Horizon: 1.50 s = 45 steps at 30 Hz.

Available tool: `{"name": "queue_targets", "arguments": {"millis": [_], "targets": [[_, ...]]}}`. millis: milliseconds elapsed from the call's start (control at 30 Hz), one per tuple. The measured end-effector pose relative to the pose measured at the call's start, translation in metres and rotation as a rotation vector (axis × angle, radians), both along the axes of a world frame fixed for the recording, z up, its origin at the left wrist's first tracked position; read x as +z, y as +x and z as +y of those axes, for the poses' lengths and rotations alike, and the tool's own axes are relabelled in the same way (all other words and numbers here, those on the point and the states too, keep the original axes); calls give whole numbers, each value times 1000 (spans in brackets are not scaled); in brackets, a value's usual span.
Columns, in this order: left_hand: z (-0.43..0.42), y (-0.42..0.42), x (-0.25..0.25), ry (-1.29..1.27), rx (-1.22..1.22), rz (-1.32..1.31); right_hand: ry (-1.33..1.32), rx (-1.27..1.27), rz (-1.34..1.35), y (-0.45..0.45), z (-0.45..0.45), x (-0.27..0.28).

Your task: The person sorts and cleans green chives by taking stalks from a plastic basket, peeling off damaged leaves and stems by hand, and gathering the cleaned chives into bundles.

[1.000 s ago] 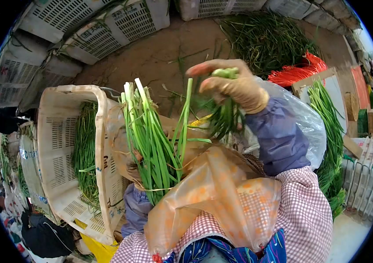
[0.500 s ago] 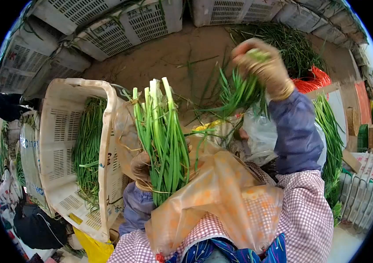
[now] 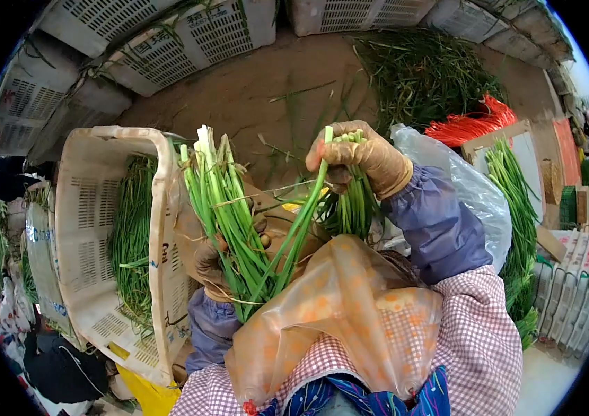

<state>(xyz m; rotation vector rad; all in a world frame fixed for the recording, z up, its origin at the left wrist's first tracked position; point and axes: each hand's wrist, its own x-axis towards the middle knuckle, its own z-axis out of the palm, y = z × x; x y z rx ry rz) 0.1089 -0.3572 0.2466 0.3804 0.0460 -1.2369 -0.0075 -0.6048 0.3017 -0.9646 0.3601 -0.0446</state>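
A bunch of long, leafy green stalks with pale ends (image 3: 235,215), like scallions or garlic greens, stands nearly upright in front of me. My left hand (image 3: 213,267), gloved, is closed around its lower leafy part. Gloved too, my right hand (image 3: 362,161) grips a smaller bunch of the same stalks (image 3: 353,208), leaves hanging down. One long stalk (image 3: 314,191) sticks out at its fingertips and slants down to the left-hand bunch. A translucent plastic apron (image 3: 336,298) covers my lap beneath both hands.
A white plastic crate (image 3: 164,291) holding green stalks (image 3: 135,243) stands at my left. Cut leaves (image 3: 426,76) lie heaped ahead, beside red twine (image 3: 478,121). To the right are a clear plastic bag (image 3: 478,208) and more stalks (image 3: 513,208). Stacked crates (image 3: 190,45) line the back.
My right hand has come down and left with its small bunch, close to the left-hand bunch. One stalk now stands out at its fingers. The left-hand bunch has shifted slightly left and tilted.
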Motion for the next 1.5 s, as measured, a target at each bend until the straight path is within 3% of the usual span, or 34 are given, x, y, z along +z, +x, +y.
{"name": "queue_targets", "arguments": {"millis": [100,533,667,767,867,933,967,1000,1067,1133,1167,1200,1267,1333,1500], "targets": [[-16,-6,12,-217,-84,113,55,-95,9,5,4,2],[-19,8,12,-359,-174,57,23,-24,85,20,8,-12],[-18,16,10,-447,-167,68,-231,-341,79,4,-66,-35],[-15,19,10,-500,-162,65,-416,-724,98,-29,-123,-26],[-7,20,21,-172,-109,-45,-544,-914,112,-68,-202,-33],[-13,16,24,-147,-105,-48,-602,-847,-206,-59,-188,-18],[-18,14,29,-63,-123,-81,-749,-691,-68,-54,-166,4],[-24,11,34,19,-142,-114,-798,-584,-254,-42,-153,-1],[-31,8,39,69,-153,-122,-724,-431,-150,-19,-104,6],[-32,8,39,257,-181,-356,-527,-233,-63,-4,-55,20],[-32,6,51,279,-178,-305,-586,-123,-9,1,-40,22],[-32,7,54,283,-179,-306,-450,-60,1,6,-25,25],[-31,10,58,477,-208,-463,-282,-17,-14,16,-5,20],[-36,6,60,481,-193,-512,-146,-10,2,22,13,19],[-45,-3,60,552,-175,-783,-255,-7,123,31,25,5]]}}
